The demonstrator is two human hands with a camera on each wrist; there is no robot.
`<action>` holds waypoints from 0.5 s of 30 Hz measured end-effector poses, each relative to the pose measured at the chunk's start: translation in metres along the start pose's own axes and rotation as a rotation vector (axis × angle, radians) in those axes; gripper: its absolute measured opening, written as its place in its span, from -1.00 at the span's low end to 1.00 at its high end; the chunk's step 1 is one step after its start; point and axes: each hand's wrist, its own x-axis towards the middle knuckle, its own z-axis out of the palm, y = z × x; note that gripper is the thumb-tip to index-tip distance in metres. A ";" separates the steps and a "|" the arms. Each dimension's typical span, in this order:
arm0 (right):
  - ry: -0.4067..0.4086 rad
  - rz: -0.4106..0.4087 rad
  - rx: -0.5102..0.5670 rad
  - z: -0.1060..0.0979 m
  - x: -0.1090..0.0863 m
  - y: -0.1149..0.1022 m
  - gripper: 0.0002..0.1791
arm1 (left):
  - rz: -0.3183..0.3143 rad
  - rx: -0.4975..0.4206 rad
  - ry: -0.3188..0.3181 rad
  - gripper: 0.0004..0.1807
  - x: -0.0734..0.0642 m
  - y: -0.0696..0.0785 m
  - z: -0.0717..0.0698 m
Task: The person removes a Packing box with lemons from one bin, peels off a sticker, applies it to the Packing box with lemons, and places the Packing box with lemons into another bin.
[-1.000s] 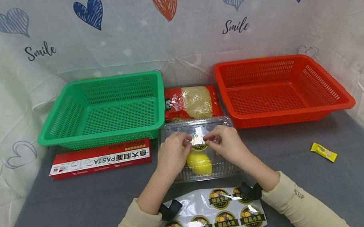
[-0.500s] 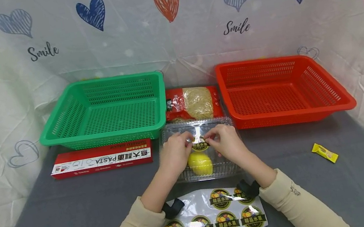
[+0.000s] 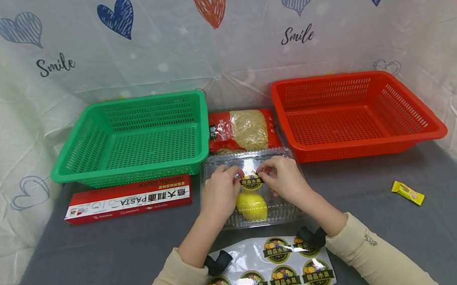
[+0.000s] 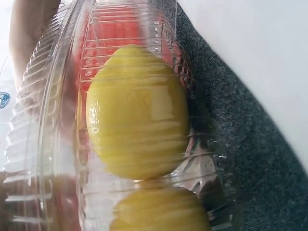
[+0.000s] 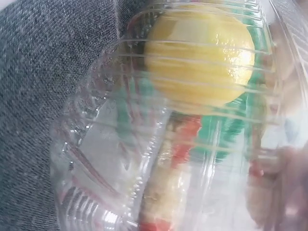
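A clear plastic clamshell box (image 3: 233, 220) with a lemon (image 3: 252, 205) visible inside stands at mid-table in the head view. Over its lid, a round black-and-gold sticker (image 3: 251, 182) lies nearly flat between both hands. My left hand (image 3: 218, 192) pinches the sticker's left edge, and my right hand (image 3: 285, 178) its right edge; the exact contact is small in view. Through the ribbed box wall, the left wrist view shows a whole lemon (image 4: 137, 113) and part of a second lemon (image 4: 159, 211). One lemon (image 5: 199, 57) shows in the right wrist view.
A sheet of several stickers (image 3: 249, 261) lies nearest me, below the box. Behind stand a green basket (image 3: 142, 173) and a red basket (image 3: 367, 148), with a red noodle bag (image 3: 249, 128) between. A pasta box (image 3: 128, 200) lies left, a yellow packet (image 3: 407, 192) right.
The sticker has come down from a tilted, shiny position to nearly flat on the lid, its print now facing up. Both hands stay over the box and have barely moved.
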 end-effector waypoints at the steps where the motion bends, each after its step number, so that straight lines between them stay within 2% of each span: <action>1: 0.009 -0.007 0.002 0.000 -0.001 0.000 -0.92 | 0.002 -0.004 0.002 -0.88 0.000 0.000 0.000; 7: 0.048 -0.072 0.047 -0.001 -0.004 0.004 -0.92 | 0.012 -0.021 0.026 -0.88 -0.002 -0.001 0.002; 15: 0.016 -0.078 0.328 -0.004 -0.002 0.008 -0.89 | 0.032 -0.078 0.115 -0.90 -0.005 -0.004 0.004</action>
